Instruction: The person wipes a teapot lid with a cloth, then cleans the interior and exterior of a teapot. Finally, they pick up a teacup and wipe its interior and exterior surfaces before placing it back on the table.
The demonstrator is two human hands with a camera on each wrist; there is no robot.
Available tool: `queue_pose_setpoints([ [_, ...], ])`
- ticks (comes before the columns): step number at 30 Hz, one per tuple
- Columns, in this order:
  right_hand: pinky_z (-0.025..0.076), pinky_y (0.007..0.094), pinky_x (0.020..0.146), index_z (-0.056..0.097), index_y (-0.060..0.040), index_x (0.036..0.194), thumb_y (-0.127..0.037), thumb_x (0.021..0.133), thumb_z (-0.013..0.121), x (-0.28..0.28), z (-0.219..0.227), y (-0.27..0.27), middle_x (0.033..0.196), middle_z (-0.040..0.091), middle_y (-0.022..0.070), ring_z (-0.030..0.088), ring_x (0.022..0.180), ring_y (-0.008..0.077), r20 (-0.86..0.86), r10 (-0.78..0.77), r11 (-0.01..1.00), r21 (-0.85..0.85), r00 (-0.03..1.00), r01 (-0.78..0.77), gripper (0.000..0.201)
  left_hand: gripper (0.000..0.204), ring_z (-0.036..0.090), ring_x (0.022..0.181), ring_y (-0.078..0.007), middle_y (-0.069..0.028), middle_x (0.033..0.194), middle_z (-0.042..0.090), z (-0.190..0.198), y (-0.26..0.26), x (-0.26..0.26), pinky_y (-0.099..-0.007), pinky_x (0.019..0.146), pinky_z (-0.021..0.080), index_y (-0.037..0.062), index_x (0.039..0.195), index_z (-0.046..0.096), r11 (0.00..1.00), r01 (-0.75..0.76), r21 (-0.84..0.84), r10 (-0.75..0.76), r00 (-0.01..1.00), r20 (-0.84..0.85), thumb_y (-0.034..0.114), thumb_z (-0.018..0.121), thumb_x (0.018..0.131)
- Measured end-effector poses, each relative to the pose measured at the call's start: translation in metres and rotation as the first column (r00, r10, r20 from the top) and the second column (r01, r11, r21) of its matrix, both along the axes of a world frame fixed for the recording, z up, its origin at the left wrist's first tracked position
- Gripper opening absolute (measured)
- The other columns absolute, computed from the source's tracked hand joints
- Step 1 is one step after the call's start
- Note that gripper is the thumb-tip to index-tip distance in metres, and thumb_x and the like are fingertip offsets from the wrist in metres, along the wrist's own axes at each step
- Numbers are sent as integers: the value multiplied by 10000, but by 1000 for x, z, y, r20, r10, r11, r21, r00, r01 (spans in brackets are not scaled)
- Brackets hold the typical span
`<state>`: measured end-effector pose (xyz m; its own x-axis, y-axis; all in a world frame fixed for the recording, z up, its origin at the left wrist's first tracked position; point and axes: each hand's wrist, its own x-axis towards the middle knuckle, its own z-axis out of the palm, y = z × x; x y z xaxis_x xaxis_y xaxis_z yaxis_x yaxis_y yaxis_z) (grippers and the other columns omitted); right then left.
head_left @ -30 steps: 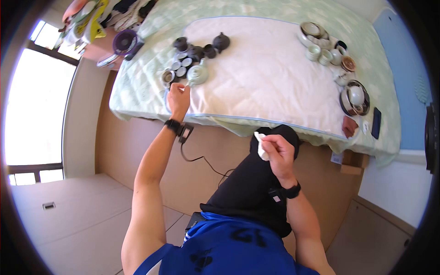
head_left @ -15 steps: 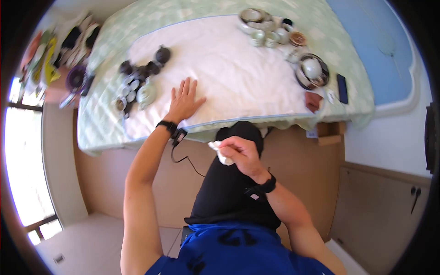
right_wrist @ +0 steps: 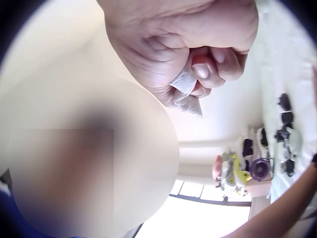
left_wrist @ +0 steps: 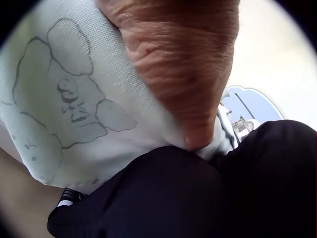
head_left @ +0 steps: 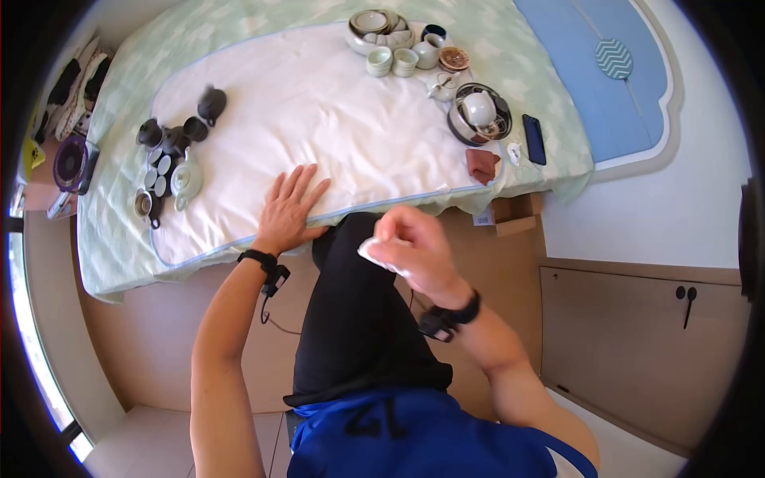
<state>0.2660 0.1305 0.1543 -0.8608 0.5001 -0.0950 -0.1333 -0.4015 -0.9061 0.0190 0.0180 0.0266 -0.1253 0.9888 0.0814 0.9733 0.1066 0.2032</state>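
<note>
My left hand (head_left: 288, 213) rests with straight, spread fingers on the white cloth (head_left: 263, 103) by the bed's near edge. In the left wrist view its lower part (left_wrist: 183, 64) lies close over a black-trousered leg (left_wrist: 163, 198). My right hand (head_left: 418, 251), blurred above the lap, pinches a crumpled white tissue (head_left: 373, 253). Curled fingertips (right_wrist: 200, 69) press round the tissue in the right wrist view, and its loose end sticks out. Left of my left hand stand a pale green teapot (head_left: 186, 182), several small cups (head_left: 151, 177) and a dark teapot (head_left: 211, 103).
At the right stand stacked bowls (head_left: 374, 40), pale green cups (head_left: 379, 60), a white teapot (head_left: 443, 86) and a dark-rimmed bowl (head_left: 462, 126) holding a white piece. Closer lie a folded brown cloth (head_left: 482, 165) and a phone (head_left: 534, 139). A small purple fan (head_left: 72, 163) is far left.
My left hand has left the tea set at the left, moved right and flattened onto the white cloth. The head view has swung rightward. My right hand still holds the tissue.
</note>
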Motion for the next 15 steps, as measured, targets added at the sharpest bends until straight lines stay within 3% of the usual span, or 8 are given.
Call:
queue_pose_setpoints([
  [2, 431, 246, 527, 689, -6, 1100, -22, 917, 748, 10, 88, -9, 710, 609, 8, 534, 584, 46, -70, 42, 923, 384, 997, -12, 193, 1005, 266, 1580, -314, -92, 1715, 291, 0, -3, 0, -524, 1292, 210, 271, 1631, 373, 1000, -6, 7, 6, 1000, 4, 512, 828, 768],
  [3, 460, 270, 530, 701, 20, 1185, -37, 880, 763, 19, 122, -10, 745, 642, 48, 570, 570, 94, -66, 70, 729, 684, 995, -6, 317, 1002, 270, 1578, -313, -92, 1712, 298, -2, -3, 1, -522, 1292, 211, 271, 1628, 377, 1000, -9, 16, 9, 1000, 0, 511, 828, 766],
  [4, 462, 273, 534, 701, 18, 1168, -39, 876, 758, 30, 150, -9, 748, 645, 51, 574, 575, 98, -64, 105, 527, 850, 992, -1, 303, 999, 274, 1577, -312, -91, 1708, 305, -4, -2, 2, -519, 1293, 211, 270, 1625, 381, 1000, -8, 25, 9, 1000, -11, 511, 828, 764],
  [6, 465, 277, 543, 701, 13, 1134, -42, 868, 747, 56, 192, -11, 753, 652, 56, 582, 585, 106, 2, 178, 212, 977, 984, -40, 276, 1006, 283, 1571, -315, -95, 1707, 301, -3, -2, 2, -512, 1292, 215, 264, 1623, 383, 1000, -3, 12, 3, 1000, -20, 508, 832, 756],
  [8, 468, 282, 551, 700, 9, 1100, -46, 860, 736, 71, 212, -14, 759, 659, 62, 591, 596, 113, 96, 208, 18, 995, 973, -102, 249, 1014, 288, 1568, -322, -103, 1707, 301, -1, -2, 2, -514, 1291, 221, 256, 1620, 388, 1000, -2, 9, 2, 1000, -11, 488, 844, 745],
  [11, 473, 289, 564, 700, 3, 1049, -51, 847, 720, 82, 220, -20, 767, 669, 70, 604, 611, 124, 156, 197, -89, 986, 968, -141, 209, 1016, 287, 1568, -319, -102, 1706, 300, -1, 0, 4, -512, 1290, 224, 256, 1619, 389, 1000, -10, 12, 10, 1000, -18, 487, 848, 742],
  [15, 479, 298, 582, 700, -6, 980, -58, 831, 698, 83, 217, -26, 778, 683, 81, 621, 631, 139, 78, 150, -39, 997, 986, -73, 158, 1019, 289, 1567, -316, -101, 1706, 299, -3, -3, 3, -511, 1290, 229, 261, 1622, 384, 1000, -8, 23, 9, 1000, -19, 493, 844, 743],
])
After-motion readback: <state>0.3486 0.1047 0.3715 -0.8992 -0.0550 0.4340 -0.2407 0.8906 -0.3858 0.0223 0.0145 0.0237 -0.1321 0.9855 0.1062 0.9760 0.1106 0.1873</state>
